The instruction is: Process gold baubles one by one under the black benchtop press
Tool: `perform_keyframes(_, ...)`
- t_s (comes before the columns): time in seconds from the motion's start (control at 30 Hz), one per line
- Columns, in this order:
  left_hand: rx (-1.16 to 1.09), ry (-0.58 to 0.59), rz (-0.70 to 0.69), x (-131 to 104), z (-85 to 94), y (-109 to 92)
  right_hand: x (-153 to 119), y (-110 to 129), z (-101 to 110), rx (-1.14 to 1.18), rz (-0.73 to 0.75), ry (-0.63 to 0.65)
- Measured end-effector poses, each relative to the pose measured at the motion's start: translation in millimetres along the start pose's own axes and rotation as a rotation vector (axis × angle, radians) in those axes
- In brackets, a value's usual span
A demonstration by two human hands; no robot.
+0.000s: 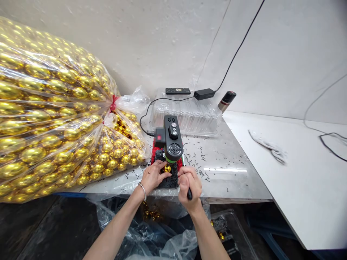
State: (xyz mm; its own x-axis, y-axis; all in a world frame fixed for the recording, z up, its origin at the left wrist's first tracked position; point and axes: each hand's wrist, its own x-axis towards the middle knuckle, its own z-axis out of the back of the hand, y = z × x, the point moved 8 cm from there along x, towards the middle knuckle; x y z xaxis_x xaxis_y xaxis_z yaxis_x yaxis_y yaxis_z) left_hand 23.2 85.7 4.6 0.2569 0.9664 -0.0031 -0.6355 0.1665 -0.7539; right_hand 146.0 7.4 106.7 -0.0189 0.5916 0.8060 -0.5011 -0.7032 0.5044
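A black machine with two round vents stands near the middle of the table, over a black base with red edging. Under its lower end, my left hand holds a shiny gold ball between thumb and fingers. To the right of the base, my right hand is wrapped round a black lever handle, whose end sticks out below the fist.
Large clear bags of gold balls fill the left. Behind the machine lie a clear plastic tray, a black adapter, a remote and a dark-capped can. Black scraps litter the table. Plastic sheeting hangs below.
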Motion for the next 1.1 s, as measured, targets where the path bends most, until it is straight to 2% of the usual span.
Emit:
perform_keyframes(0.13,0.081,0.019,0.006,0,-1.0,-1,-12,-7,-6,-0.029,0.039,0.012)
perform_keyframes(0.43,0.102,0.019,0.008,0,-1.5,-1,-25,-20,-11,-0.029,0.045,-0.116)
perform_keyframes(0.6,0.093,-0.004,-0.011,0,-0.8,0,-33,-20,-19,-0.054,0.129,-0.078)
perform_keyframes(0.7,0.073,-0.018,-0.036,1,-1.8,0,-23,-14,-12,-0.02,0.095,-0.1)
perform_keyframes(0.83,-0.049,-0.098,-0.007,-1,4.6,2,11,3,3,0.05,-0.04,-0.081)
perform_keyframes(0.9,-0.131,-0.16,0.024,-10,11.9,3,29,9,9,0.049,-0.113,-0.065)
perform_keyframes(0.97,-0.23,-0.193,0.07,-27,15.8,8,40,15,12,0.051,-0.121,-0.046)
perform_keyframes(1.03,-0.395,-0.124,0.153,-50,6.0,18,43,17,12,0.05,-0.102,-0.034)
perform_keyframes(1.1,-0.632,0.027,0.298,-77,-19.8,31,39,16,10,0.049,-0.089,-0.036)
